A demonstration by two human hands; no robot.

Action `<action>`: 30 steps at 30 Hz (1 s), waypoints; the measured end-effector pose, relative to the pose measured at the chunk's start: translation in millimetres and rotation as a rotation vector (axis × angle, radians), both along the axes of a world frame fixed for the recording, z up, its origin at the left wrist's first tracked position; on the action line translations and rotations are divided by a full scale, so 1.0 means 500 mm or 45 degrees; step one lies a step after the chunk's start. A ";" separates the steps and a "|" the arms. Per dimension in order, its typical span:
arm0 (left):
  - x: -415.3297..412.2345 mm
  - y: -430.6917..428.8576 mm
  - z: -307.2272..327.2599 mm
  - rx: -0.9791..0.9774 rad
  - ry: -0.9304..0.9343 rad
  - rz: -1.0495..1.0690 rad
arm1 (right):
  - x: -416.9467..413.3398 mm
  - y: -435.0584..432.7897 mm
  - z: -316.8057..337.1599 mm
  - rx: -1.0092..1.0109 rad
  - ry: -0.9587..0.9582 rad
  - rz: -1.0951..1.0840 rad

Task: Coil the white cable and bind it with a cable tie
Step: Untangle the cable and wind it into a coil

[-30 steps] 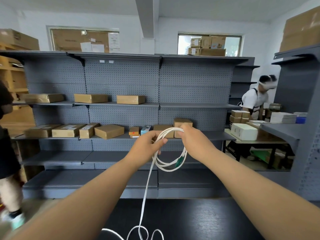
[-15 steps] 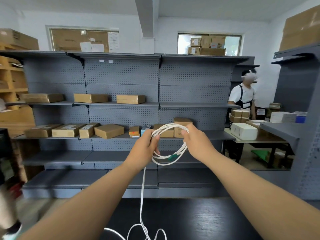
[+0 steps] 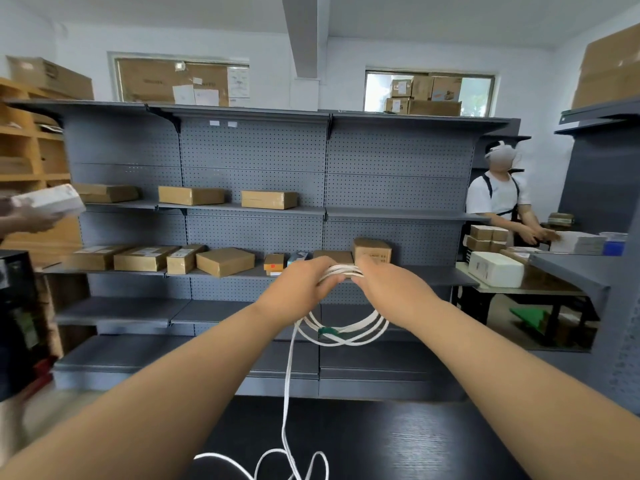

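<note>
Cable (image 3: 286,393) tail cut off, bottom edge.

Your left hand (image 3: 294,292) and right hand (image 3: 391,289) grip the cable (image 3: 341,270) side by side before the shelves (image 3: 242,210) of boxes (image 3: 225,260); its tail hangs to the table (image 3: 415,445) below.

Left hand (image 3: 297,289) beside right hand (image 3: 393,289), curled

- white cable (image 3: 346,332): smooth, looks like plastic
- table (image 3: 415,441): dark wood grain, matt
- shelving (image 3: 256,161): grey perforated metal, matt
- boxes (image 3: 225,260): brown cardboard
</note>
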State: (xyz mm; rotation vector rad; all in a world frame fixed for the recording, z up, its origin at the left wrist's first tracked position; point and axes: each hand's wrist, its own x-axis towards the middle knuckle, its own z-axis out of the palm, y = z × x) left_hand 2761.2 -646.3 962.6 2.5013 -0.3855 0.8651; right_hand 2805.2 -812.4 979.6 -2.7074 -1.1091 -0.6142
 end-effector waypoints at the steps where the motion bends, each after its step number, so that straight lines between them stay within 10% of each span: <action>1: 0.000 0.002 -0.003 -0.103 0.065 -0.021 | 0.000 0.000 -0.002 0.016 0.020 0.000; 15: -0.014 0.008 -0.050 -1.429 0.495 -0.537 | 0.012 -0.013 -0.019 0.615 0.341 -0.101; 30: 0.007 -0.003 -0.023 -0.612 0.468 -0.201 | 0.000 -0.013 -0.017 -0.063 -0.310 -0.044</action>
